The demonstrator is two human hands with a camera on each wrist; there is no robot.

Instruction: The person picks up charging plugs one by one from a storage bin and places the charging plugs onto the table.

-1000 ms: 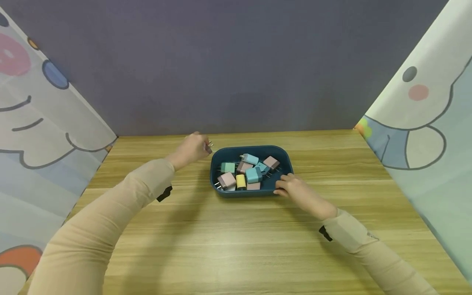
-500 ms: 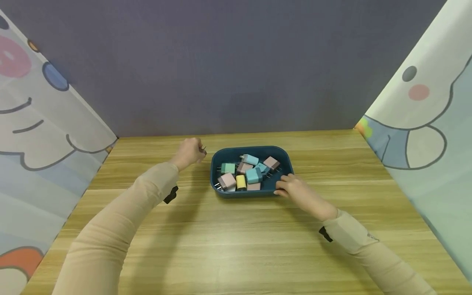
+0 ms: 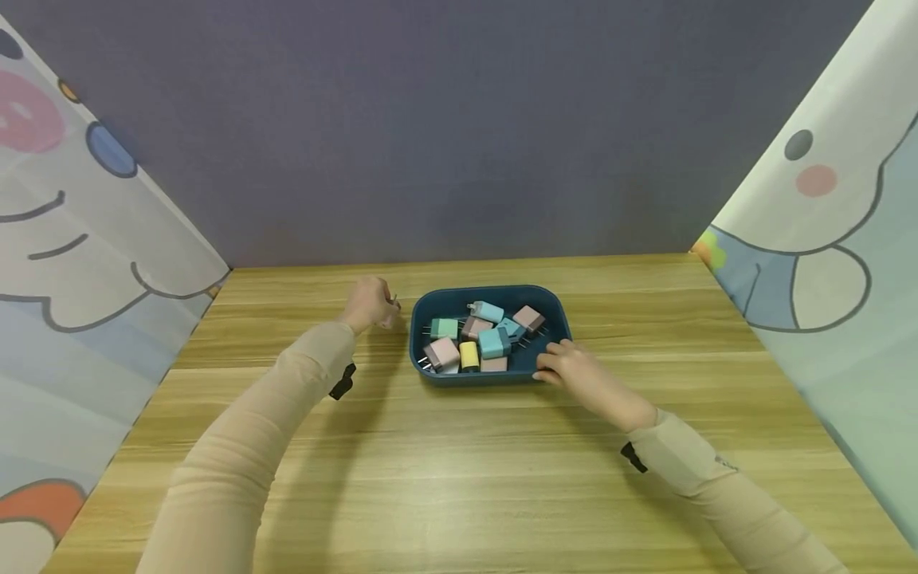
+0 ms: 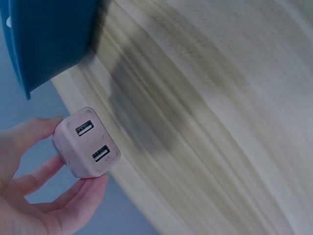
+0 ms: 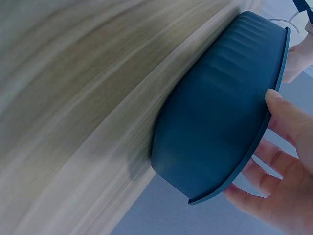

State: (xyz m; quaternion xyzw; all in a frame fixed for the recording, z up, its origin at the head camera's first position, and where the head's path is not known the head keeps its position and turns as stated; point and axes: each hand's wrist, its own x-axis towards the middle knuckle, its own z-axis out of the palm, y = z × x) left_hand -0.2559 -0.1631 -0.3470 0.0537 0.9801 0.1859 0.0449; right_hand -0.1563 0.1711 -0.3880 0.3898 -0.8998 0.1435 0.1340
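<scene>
My left hand [image 3: 368, 304] pinches a pink USB charger [image 4: 87, 143] between thumb and fingers, just left of the dark blue bin [image 3: 495, 379]. Two USB ports on the charger face the left wrist camera. At the bin's near right corner, my right hand [image 3: 586, 377] grips the rim, its thumb [image 5: 275, 94] on the outer wall and the other fingers over the edge. Inside the bin lies a heap of plug chargers: a yellow one [image 3: 468, 355], a bright blue one [image 3: 492, 343], a green one [image 3: 445, 328], a pink one [image 3: 441, 351] and several others.
The bin stands on a wood-grain table [image 3: 459, 470]. A grey partition [image 3: 459, 135] rises along the back edge. Cartoon-printed sheets hang at the left [image 3: 79, 239] and at the right [image 3: 825, 239].
My left hand has moved down and slightly left with the charger, staying beside the bin's left end. The right hand keeps its place on the rim, and the heap looks unchanged.
</scene>
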